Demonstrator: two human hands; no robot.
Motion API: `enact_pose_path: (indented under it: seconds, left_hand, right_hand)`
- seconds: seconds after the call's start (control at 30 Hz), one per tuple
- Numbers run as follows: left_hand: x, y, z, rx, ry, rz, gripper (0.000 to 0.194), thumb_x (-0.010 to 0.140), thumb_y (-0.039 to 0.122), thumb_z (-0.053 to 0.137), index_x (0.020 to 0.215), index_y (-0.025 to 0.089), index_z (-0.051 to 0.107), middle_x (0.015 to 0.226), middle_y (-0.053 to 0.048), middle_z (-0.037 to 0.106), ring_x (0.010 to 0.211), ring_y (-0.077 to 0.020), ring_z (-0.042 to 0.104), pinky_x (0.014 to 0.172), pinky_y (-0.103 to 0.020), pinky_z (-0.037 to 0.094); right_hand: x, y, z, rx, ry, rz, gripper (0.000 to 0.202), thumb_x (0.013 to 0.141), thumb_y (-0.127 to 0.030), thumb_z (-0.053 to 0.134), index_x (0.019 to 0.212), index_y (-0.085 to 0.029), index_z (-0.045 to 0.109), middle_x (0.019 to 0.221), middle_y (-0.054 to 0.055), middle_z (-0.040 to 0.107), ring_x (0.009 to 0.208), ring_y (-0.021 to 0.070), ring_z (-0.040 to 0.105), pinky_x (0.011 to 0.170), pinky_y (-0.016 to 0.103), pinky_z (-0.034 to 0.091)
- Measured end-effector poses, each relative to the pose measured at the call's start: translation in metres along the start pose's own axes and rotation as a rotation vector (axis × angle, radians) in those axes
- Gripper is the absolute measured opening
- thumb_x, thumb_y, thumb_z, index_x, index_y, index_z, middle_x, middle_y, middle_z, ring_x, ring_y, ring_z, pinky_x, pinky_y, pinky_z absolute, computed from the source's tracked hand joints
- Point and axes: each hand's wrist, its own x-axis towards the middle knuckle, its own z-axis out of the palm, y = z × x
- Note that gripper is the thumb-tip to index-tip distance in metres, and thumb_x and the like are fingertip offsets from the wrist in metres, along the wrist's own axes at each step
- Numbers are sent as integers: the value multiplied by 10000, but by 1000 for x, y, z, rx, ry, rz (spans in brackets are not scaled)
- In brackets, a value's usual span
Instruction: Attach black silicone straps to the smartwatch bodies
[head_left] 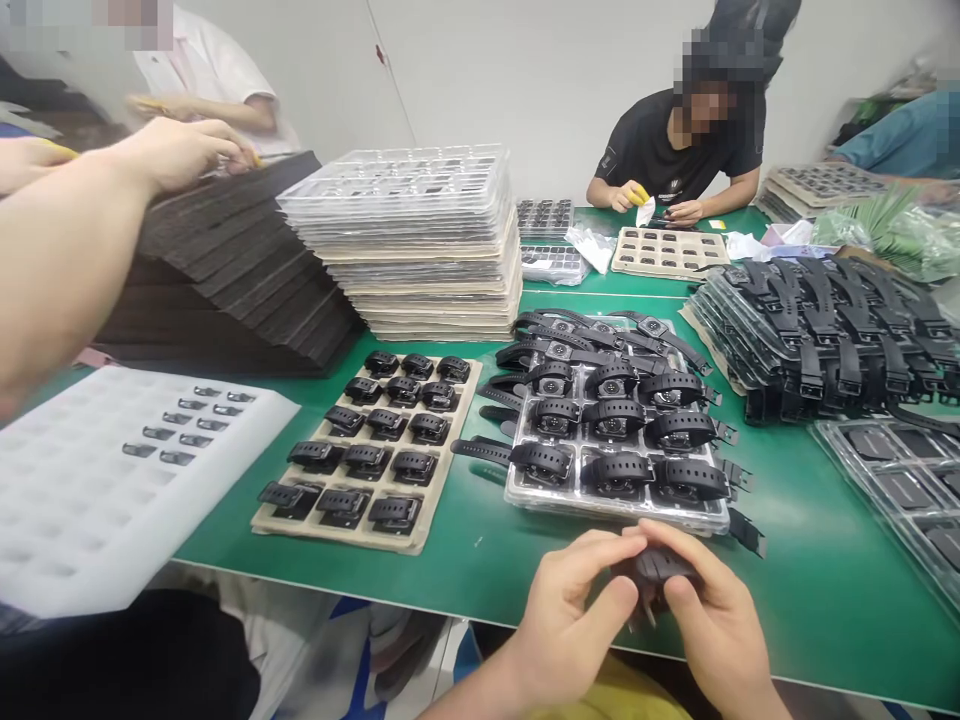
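Black watch (660, 568) was held low over the counter's near edge, pinched between both hands; its strap ends poked out below the fingers, the face mostly hidden. Left hand (574, 610) was closed on its left side, thumb pressed against it. Right hand (712, 620) was closed on its right side, fingers curled over the top.

Just beyond the hands, nearly touching the fingertips, sat a clear blister tray (615, 500) full of strapped watches in rows, with more watches heaped loose on its far end. Strap ends overhung its right edge. To its left, with a narrow strip of green between them, lay a cardboard tray (360, 530) holding strapless watch bodies in a grid. A white foam tray (75, 520) overhung the near left corner of the counter (810, 590), a few small grey parts in its far pockets.

Open green surface lay to the right of the hands, running to a stack of clear trays (900, 480) at the right edge. Behind that, a leaning pile of bagged straps (825, 330).

Farther back stood a tall stack of clear and cardboard trays (420, 240) and a slanted stack of black foam sheets (240, 280). A neighbour's arm (67, 230) reached across at upper left. A person in a black shirt (675, 150) worked at the far side over another cardboard tray (667, 252).
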Motion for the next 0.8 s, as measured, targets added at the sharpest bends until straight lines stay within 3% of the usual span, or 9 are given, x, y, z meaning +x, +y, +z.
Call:
enact_pose_path:
  seconds: [0.1,0.17,0.27,0.33,0.43,0.57,0.73,0.8]
  left_hand:
    - [5,5,-7,225,-80,104,271,1022,331,635,1189,196,799,1029,-138,804,911,-227,767,807,-315,633]
    - [11,6,-10,452,-120,306,190,1013,246,649,1123,200,797,902,-91,815,836,-208,745,796,-322,626]
    - [17,7,-12,798,-112,687,210,1034,116,563,1117,152,752,768,-60,776,724,-186,662,682,-323,603]
    - [18,9,-11,983,-96,893,215,1026,71,533,1123,68,725,785,-102,764,735,-201,653,620,-329,594]
    - [19,12,-9,1152,-133,1032,182,984,39,556,1071,13,713,773,-129,746,727,-225,674,581,-350,599]
    - [19,15,-6,1204,-143,1062,103,922,38,658,997,54,727,690,-68,706,616,-185,623,484,-323,555]
    - [20,12,-7,1202,-108,1182,78,897,44,718,842,96,738,672,-23,693,633,-146,603,514,-297,557]
    - [24,13,-9,1248,-181,1191,118,912,56,707,818,126,727,644,8,662,606,-124,560,485,-272,522]
  right_hand:
    - [-6,6,-5,150,-88,165,283,1004,-475,678,1168,-293,819,949,76,834,555,169,718,531,236,624]
    - [-11,6,-4,247,-87,298,294,995,-498,681,1121,-281,833,858,64,811,484,137,641,456,207,560]
    - [-11,-5,0,261,-2,420,325,869,-553,804,1031,-276,852,912,67,815,600,174,684,547,232,586]
    - [-8,-15,3,199,26,453,279,737,-447,917,954,-284,857,912,43,820,699,204,722,653,241,605]
    - [-2,-24,3,121,39,502,171,676,-228,884,832,-284,844,831,2,813,718,197,735,706,216,594]
    - [-2,-21,-5,128,33,436,140,698,-165,811,778,-279,824,825,3,823,732,198,764,735,219,612]
    - [2,-18,-21,96,-88,172,261,725,-90,838,841,-323,827,870,-19,843,767,180,804,756,183,626]
    - [7,-23,-26,89,-104,100,282,727,-89,858,859,-335,819,870,-32,843,757,173,806,750,174,628]
